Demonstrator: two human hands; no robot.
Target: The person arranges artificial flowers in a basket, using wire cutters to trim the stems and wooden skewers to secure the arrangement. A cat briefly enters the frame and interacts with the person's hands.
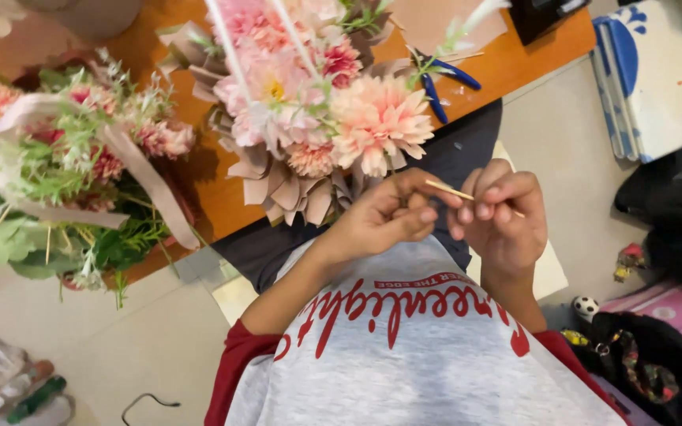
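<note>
left hand (384, 217): I pinch the thin stick (455, 192) near one end, steadying it.
right hand (503, 217): fingers curled around stick's other part.
stick: at my chest, near bouquet (317, 110).
pliers (440, 79): on table (530, 51).

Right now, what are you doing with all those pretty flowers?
A person in a grey and red shirt holds a thin wooden stick between both hands, the left hand and right hand pinching it close to the chest. Just in front, on the orange table, sits a pink flower bouquet wrapped in beige paper. A second bouquet with green leaves lies to the left, and blue-handled pliers rest on the table behind.
</note>
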